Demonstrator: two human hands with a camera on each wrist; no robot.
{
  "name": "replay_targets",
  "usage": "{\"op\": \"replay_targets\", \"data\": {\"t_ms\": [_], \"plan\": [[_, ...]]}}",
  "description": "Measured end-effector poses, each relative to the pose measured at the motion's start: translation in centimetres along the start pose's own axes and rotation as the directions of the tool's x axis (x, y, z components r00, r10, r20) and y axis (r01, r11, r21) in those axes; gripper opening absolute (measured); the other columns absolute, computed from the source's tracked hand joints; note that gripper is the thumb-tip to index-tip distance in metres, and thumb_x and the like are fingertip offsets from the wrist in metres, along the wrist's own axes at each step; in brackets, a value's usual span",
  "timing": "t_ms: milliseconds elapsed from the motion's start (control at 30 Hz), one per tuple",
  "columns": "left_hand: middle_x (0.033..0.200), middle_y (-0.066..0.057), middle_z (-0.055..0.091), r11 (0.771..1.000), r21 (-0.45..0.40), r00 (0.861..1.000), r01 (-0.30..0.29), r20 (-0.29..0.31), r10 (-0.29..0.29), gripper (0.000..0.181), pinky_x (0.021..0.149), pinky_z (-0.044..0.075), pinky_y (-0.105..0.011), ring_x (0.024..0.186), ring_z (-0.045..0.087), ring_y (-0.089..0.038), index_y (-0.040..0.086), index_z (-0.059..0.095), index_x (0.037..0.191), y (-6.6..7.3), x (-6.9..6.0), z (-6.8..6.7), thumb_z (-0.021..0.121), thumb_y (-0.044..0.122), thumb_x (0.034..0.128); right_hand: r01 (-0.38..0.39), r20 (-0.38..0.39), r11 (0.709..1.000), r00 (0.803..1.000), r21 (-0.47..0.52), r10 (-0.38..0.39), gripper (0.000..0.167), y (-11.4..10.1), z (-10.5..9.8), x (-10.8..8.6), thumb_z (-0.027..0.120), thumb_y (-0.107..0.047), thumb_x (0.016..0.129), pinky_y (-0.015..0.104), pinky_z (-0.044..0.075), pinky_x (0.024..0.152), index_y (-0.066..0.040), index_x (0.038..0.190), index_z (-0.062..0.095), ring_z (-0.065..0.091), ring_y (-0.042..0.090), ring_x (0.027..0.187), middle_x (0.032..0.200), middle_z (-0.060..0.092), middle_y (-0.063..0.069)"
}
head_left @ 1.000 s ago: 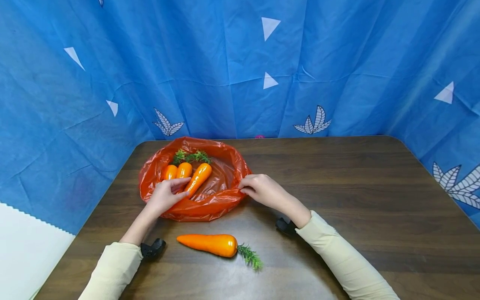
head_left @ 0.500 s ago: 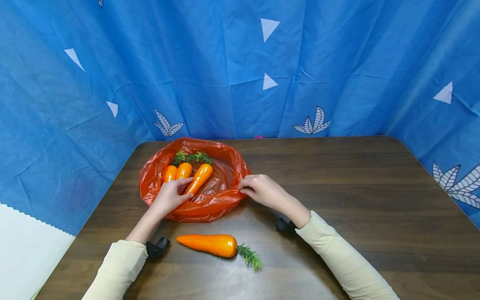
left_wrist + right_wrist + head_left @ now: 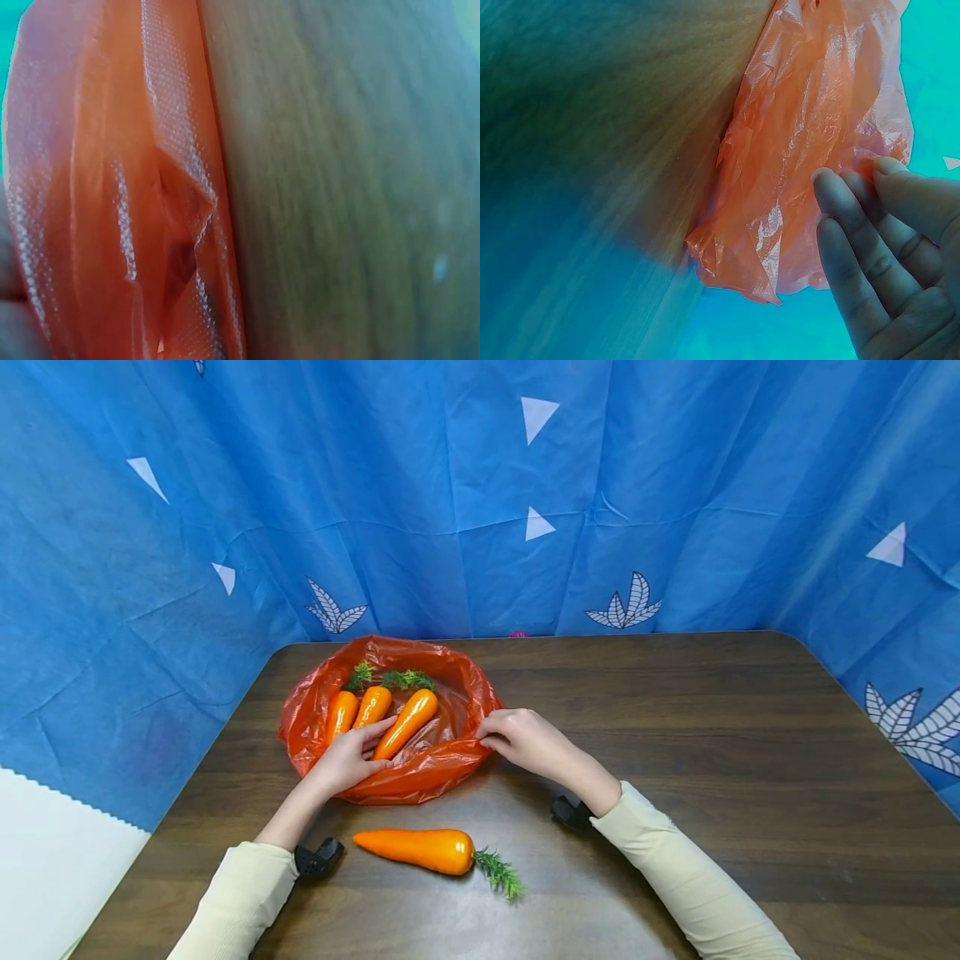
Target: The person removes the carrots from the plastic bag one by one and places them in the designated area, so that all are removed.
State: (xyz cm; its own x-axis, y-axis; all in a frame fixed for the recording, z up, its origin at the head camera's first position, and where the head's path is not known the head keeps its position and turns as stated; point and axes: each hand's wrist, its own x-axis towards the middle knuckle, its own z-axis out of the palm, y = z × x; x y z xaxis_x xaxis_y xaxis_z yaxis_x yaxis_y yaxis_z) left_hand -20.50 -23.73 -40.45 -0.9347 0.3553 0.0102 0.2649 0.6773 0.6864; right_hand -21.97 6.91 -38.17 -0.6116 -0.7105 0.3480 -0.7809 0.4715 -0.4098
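Shifted rightward since the earlier frame: the glossy, tapering orange carrot (image 3: 407,724) at the right of the row inside the thin red plastic bag (image 3: 427,783), and the bare left hand (image 3: 345,762) beside it. Nearest, a green-topped loose orange carrot (image 3: 422,849) lies on the brown wood-grain desk (image 3: 750,735), close to a black wrist camera (image 3: 318,857) that could nudge it and set it rolling. Beyond, the left fingers are spread (whether they press the carrot, I cannot tell) over the bag's near rim; leaning there might fold the limp wall. The right hand (image 3: 525,735) pinches the right rim between thumb and fingers; a hard tug could tear the film or drag everything askew. Deeper in, two neighbouring orange carrots (image 3: 373,703) could roll together if shoved sideways.
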Motion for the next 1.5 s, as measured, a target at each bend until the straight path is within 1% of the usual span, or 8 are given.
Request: {"op": "replay_targets", "data": {"t_ms": [333, 567, 767, 867, 1033, 1100, 1267, 1500], "plan": [[0.127, -0.025, 0.052, 0.996, -0.089, 0.994, -0.023, -0.106, 0.013, 0.051, 0.085, 0.048, -0.041, 0.109, 0.056, -0.035, -0.007, 0.049, 0.131, -0.3, -0.4, -0.1, 0.067, -0.001, 0.0842, -0.004, 0.002, 1.000, 1.000, -0.003, 0.004, 0.010, -0.1, -0.1, 0.0, 0.070, -0.008, 0.085, 0.021, 0.050, 0.077, -0.010, 0.094, 0.071, 0.059, 0.012, 0.080, 0.092, 0.066, 0.000], [0.128, -0.021, 0.053, 0.962, -0.249, 0.976, 0.115, -0.150, -0.156, 0.048, 0.082, 0.050, -0.030, 0.108, 0.058, -0.029, -0.001, 0.051, 0.132, -0.1, -0.8, -0.9, 0.066, 0.012, 0.0886, -0.005, -0.001, 1.000, 1.000, -0.001, 0.005, 0.009, -0.1, -0.1, 0.0, 0.070, -0.008, 0.084, 0.021, 0.050, 0.076, -0.010, 0.093, 0.071, 0.058, 0.011, 0.079, 0.091, 0.066, 0.000], [0.126, -0.021, 0.054, 0.928, -0.346, 0.964, 0.141, -0.165, -0.208, 0.046, 0.077, 0.050, -0.021, 0.100, 0.060, -0.024, 0.001, 0.053, 0.132, 0.3, -1.2, -1.5, 0.065, 0.016, 0.0896, 0.001, -0.005, 1.000, 1.000, -0.002, -0.001, 0.008, 0.0, -0.1, 0.0, 0.070, -0.008, 0.085, 0.021, 0.050, 0.076, -0.010, 0.093, 0.071, 0.058, 0.011, 0.079, 0.091, 0.066, 0.000], [0.124, -0.020, 0.055, 0.916, -0.377, 0.961, 0.138, -0.173, -0.216, 0.046, 0.074, 0.050, -0.019, 0.091, 0.060, -0.016, 0.002, 0.053, 0.132, 0.4, -1.4, -1.8, 0.065, 0.017, 0.0899, -0.001, -0.005, 1.000, 1.000, -0.003, 0.001, 0.008, 0.0, -0.1, 0.0, 0.070, -0.008, 0.085, 0.021, 0.050, 0.076, -0.010, 0.093, 0.071, 0.058, 0.011, 0.079, 0.091, 0.066, 0.000], [0.112, -0.018, 0.060, 0.904, -0.400, 0.948, 0.149, -0.202, -0.246, 0.047, 0.051, 0.042, -0.015, 0.056, 0.047, -0.010, 0.006, 0.055, 0.132, 0.4, -1.7, -2.0, 0.066, 0.023, 0.0893, 0.006, -0.006, 1.000, 1.000, 0.001, -0.006, 0.008, -0.1, -0.2, 0.0, 0.069, -0.008, 0.085, 0.021, 0.050, 0.076, -0.010, 0.093, 0.071, 0.059, 0.012, 0.079, 0.091, 0.066, 0.000], [0.114, -0.018, 0.059, 0.900, -0.409, 0.942, 0.152, -0.215, -0.257, 0.048, 0.052, 0.042, -0.016, 0.059, 0.047, -0.011, 0.006, 0.055, 0.132, 0.4, -1.9, -2.1, 0.066, 0.025, 0.0888, 0.009, -0.007, 1.000, 1.000, -0.001, -0.009, 0.008, -0.1, -0.2, 0.0, 0.069, -0.008, 0.085, 0.022, 0.050, 0.076, -0.010, 0.092, 0.071, 0.059, 0.012, 0.079, 0.091, 0.066, 0.000], [0.126, -0.015, 0.055, 0.871, -0.464, 0.931, 0.163, -0.221, -0.292, 0.052, 0.077, 0.050, -0.021, 0.097, 0.053, -0.015, 0.004, 0.052, 0.133, 0.4, -2.3, -2.3, 0.065, 0.027, 0.0892, 0.013, -0.010, 1.000, 1.000, -0.015, -0.013, 0.007, -0.1, -0.2, 0.0, 0.069, -0.008, 0.085, 0.022, 0.050, 0.077, -0.010, 0.092, 0.071, 0.059, 0.012, 0.080, 0.091, 0.066, 0.000], [0.122, -0.009, 0.055, 0.795, -0.586, 0.924, 0.157, -0.197, -0.328, 0.056, 0.084, 0.048, -0.025, 0.099, 0.058, -0.017, 0.003, 0.046, 0.137, 0.7, -3.0, -3.1, 0.064, 0.027, 0.0896, 0.020, -0.012, 1.000, 1.000, -0.004, -0.020, 0.007, -0.1, -0.2, 0.0, 0.070, -0.008, 0.085, 0.022, 0.050, 0.076, -0.010, 0.091, 0.071, 0.059, 0.012, 0.079, 0.090, 0.066, 0.000]]}}
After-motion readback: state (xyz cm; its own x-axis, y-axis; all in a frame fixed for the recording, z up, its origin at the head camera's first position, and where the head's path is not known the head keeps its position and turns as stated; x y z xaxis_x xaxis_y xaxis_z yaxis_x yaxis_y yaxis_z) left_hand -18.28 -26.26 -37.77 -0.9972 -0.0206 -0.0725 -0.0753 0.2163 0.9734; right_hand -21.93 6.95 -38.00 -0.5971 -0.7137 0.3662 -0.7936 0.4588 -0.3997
